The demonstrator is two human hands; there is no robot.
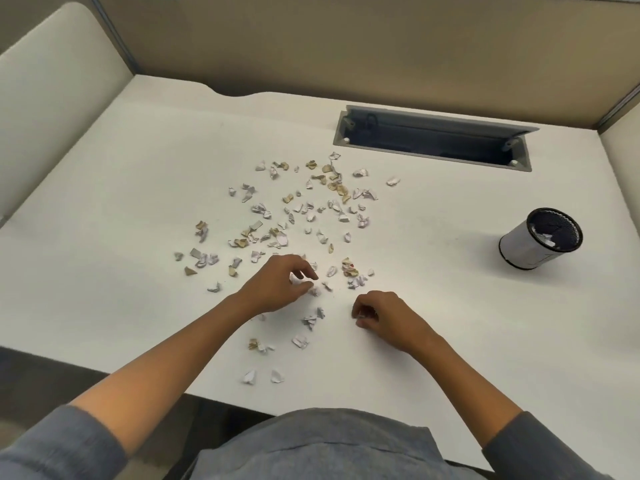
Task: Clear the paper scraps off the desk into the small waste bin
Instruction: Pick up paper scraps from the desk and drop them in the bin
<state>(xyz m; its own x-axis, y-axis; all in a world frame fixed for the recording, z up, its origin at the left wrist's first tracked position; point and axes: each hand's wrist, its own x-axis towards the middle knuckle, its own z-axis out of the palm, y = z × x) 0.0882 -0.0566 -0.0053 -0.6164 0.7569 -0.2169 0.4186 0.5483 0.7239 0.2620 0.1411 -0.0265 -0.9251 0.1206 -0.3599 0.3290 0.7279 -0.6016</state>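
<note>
Left hand (277,284) is down on the bench (104,237), fingers pinched onto a small white scrap (298,280) at the near edge of the mess, so it's grasping that bit. Right hand (384,317) sits just to the right of it, curled into a loose fist with the fingertips tucked under; something pale shows between the fingers, but honestly I can't tell if it's actually holding paper or not.

Paper scraps (304,209) are everywhere, white and tan crumpled bits spread across the middle of the bench, reaching from the hands up toward the far side. A few stragglers (263,375) lie close to the near edge, between the two forearms.

Small waste bin (540,239) stands off to the right, well apart from the pile, white-sided with a dark mesh inside, and a few white bits are already in it.

Further back there's an open grey cable hatch (433,140) sunk into the bench top, just beyond the farthest scraps. Beige divider panels (346,46) wall the bench in. Grey sleeves (62,445) are pushed up on both arms.
</note>
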